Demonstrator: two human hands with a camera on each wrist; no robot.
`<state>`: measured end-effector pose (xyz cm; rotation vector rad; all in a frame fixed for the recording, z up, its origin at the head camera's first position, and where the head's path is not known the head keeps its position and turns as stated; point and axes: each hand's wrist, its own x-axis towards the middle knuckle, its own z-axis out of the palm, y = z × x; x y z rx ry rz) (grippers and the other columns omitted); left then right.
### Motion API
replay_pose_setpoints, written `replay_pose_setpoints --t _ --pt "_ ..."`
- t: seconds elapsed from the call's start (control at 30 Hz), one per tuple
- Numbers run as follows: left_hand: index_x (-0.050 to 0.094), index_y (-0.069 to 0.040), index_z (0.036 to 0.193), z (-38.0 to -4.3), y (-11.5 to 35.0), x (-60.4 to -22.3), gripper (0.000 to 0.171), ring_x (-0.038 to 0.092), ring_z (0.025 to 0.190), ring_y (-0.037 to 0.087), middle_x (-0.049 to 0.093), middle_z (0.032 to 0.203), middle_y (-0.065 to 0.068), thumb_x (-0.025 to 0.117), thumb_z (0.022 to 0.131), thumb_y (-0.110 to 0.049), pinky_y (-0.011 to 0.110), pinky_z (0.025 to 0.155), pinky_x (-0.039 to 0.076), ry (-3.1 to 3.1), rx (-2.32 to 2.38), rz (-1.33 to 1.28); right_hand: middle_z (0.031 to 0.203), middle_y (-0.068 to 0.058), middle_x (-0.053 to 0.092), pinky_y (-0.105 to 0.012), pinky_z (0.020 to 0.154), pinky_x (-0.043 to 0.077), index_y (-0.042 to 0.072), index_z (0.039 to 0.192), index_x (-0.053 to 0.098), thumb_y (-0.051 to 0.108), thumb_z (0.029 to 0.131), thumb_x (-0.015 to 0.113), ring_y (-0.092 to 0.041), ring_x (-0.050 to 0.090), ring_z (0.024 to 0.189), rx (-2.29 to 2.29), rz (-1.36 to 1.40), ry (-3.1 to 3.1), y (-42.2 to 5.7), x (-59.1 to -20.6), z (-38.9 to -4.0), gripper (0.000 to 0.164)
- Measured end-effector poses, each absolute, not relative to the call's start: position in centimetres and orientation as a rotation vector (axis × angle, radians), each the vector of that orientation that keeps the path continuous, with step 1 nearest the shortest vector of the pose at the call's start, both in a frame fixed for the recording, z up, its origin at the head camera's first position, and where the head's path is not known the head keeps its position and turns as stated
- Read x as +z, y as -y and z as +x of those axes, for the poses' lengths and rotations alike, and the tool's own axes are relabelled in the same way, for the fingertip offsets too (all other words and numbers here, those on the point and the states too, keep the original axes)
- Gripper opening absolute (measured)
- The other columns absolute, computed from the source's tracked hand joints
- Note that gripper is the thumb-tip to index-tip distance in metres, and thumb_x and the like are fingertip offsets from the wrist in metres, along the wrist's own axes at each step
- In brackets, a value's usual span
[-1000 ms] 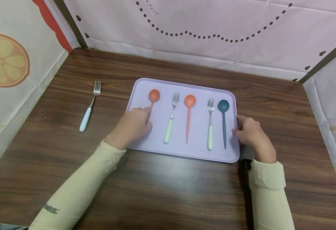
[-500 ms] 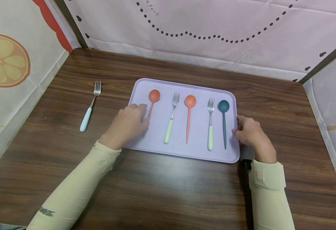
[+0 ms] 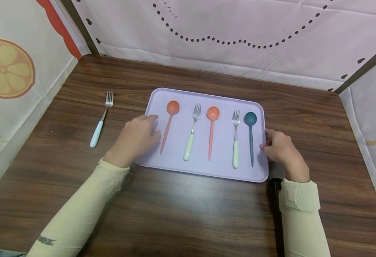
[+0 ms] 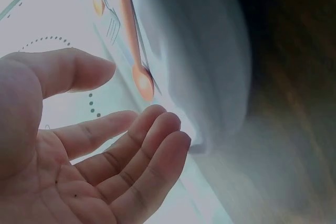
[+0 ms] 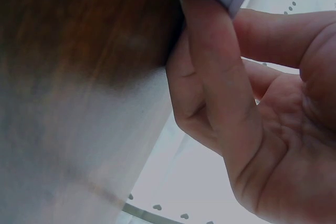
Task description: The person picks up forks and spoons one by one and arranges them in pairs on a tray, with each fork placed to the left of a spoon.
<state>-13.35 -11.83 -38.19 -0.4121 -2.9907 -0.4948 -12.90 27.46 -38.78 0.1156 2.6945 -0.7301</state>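
A lilac tray point(image 3: 181, 164) bears a row of cutlery. From left to right lie an orange spoon point(image 3: 173, 107), a green-handled fork point(image 3: 189, 144), a second orange spoon point(image 3: 212, 113), another green-handled fork point(image 3: 235, 153) and a dark teal spoon point(image 3: 250, 119). Over the tray's left rim is my left hand point(image 3: 134, 139), fingers relaxed and apart, holding nothing, beside the first orange spoon's handle. In the left wrist view a gap shows between thumb point(image 4: 84, 72) and fingers. My right hand point(image 3: 281, 148) pinches the tray's right rim between thumb and fingers.
A fork with a pale blue handle point(image 3: 97, 134) lies on the wooden table point(image 3: 188, 217), left of the tray. Patterned cloth point(image 3: 207, 21) hangs along the back, and more cloth point(image 3: 11, 117) stands at the left side.
My left hand has let go of the leftmost orange spoon's handle and drawn back leftward, uncovering the handle. The right hand has stayed at the tray's rim.
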Motion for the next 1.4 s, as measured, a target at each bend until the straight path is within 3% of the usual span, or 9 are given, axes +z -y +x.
replay_pose_setpoints --t 0.33,1.4 --pt "0.058 0.003 0.116 -13.3 12.4 -38.1 0.042 0.057 0.081 0.034 0.061 0.092 0.020 0.058 0.080 -0.019 0.053 0.068 0.049 2.924 -0.501 -0.424 0.097 -0.023 0.052 -0.036 0.058 0.055 -0.008 0.138 0.031 0.006 0.087 0.056 -0.031 0.056 0.079 -0.717 0.136 -2.692 -27.4 -38.9 -12.9 0.058" --pt "0.052 0.004 0.125 -12.6 16.0 -38.1 0.053 0.051 0.092 0.045 0.055 0.107 0.031 0.059 0.080 -0.023 0.059 0.074 0.044 2.918 -0.464 -0.194 0.098 -0.024 0.053 -0.037 0.058 0.055 -0.007 0.139 0.029 0.005 0.087 0.057 -0.031 0.057 0.079 -0.722 0.137 -2.699 -27.2 -38.8 -12.8 0.060"
